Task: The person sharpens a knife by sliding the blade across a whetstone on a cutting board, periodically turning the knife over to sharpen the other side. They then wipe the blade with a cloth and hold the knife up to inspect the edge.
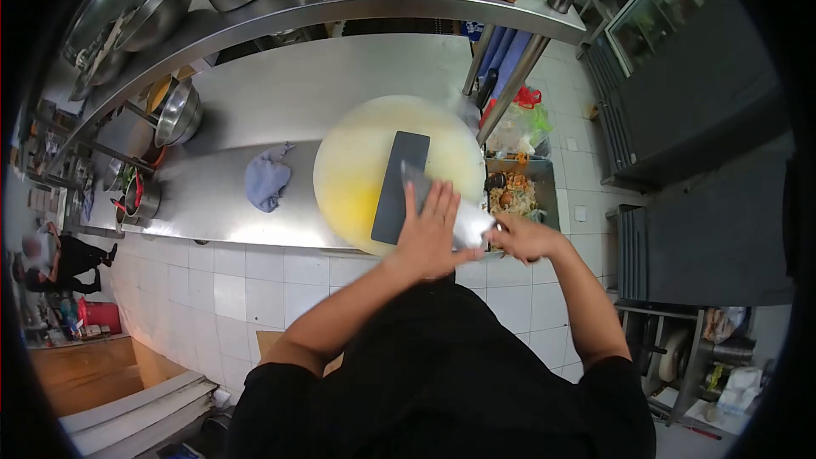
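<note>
A round, pale cutting board [348, 149] lies on the steel counter, with a yellowish patch at its lower left. On it rests a dark grey rectangular slab [393, 200] that looks like a sharpening stone. A broad-bladed cleaver [473, 225] lies across the stone, its blade tip over the slab's upper part. My right hand [525, 239] is wrapped round the cleaver's handle at the board's right edge. With fingers stretched out, my left hand [427, 234] presses flat on the blade and hides much of it.
A crumpled blue cloth [268, 178] lies left of the board. Metal bowls [178, 115] stand at the counter's left end. Right of the board sits a bin of food scraps [518, 195]. An overhead steel shelf [340, 15] carries pots and blocks of meat. Another person [64, 259] stands far left.
</note>
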`<state>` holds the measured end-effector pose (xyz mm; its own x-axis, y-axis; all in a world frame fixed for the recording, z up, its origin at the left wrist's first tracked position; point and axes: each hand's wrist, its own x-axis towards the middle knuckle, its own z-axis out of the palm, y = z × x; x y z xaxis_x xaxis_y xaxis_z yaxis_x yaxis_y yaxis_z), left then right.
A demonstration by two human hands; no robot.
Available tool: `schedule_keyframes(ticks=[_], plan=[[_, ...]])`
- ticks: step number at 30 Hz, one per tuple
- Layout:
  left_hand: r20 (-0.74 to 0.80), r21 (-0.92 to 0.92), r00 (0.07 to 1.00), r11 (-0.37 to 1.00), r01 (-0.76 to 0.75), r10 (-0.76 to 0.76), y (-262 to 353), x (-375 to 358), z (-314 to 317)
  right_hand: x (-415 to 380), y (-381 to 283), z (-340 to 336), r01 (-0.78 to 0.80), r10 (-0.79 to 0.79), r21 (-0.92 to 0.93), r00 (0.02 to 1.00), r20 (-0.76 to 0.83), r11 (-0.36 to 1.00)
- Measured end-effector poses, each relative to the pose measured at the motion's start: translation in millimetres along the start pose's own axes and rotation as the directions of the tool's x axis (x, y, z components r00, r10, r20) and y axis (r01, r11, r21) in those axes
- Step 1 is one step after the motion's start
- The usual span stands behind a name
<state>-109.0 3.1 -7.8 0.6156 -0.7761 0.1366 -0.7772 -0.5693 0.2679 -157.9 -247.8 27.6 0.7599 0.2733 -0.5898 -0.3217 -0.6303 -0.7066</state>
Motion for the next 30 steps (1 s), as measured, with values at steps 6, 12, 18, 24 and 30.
schedule_keyframes(ticks=[6,12,18,24,30], plan=[[0.034,-0.004,0.999,1.000,0.019,-0.019,14,-28,-17,-26,-11,24,-0.131,0.122,0.170,0.991,0.060,0.977],[0.038,-0.047,0.999,0.999,0.014,-0.012,6,-12,0,-15,-9,12,-0.095,0.091,0.084,0.995,0.045,0.992],[0.050,0.015,0.999,1.000,0.014,-0.015,6,-13,-20,-21,-23,11,-0.126,0.126,0.123,0.992,0.013,0.984],[0.069,0.081,0.996,0.995,0.058,-0.064,2,-6,-15,-6,-21,-3,0.038,-0.056,-0.221,0.996,-0.076,0.974],[0.085,0.103,0.967,0.967,0.233,-0.242,-76,98,-18,112,-38,13,-0.036,-0.003,-0.064,0.847,-0.531,0.997]])
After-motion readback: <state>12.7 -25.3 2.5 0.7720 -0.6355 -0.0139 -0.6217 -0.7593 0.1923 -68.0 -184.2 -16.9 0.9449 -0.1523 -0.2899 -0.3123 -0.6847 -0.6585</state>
